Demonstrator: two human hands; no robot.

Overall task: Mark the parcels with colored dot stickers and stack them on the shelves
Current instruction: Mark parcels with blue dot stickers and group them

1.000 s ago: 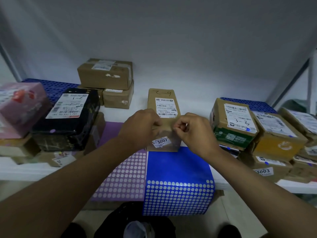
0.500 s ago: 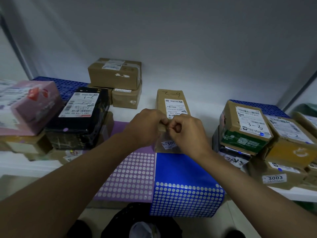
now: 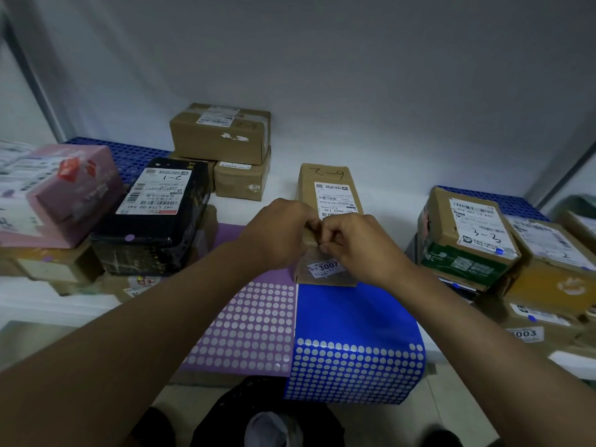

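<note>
Both hands, left (image 3: 280, 232) and right (image 3: 356, 245), met with curled fingers, pinching the brown parcel's (image 3: 329, 195) near edge on the shelf (image 3: 387, 201).

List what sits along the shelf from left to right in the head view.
Pink parcel → black parcel → two stacked brown boxes → tall brown parcel marked 3007, with both hands on it → green-sided box → orange-fronted box.
</note>
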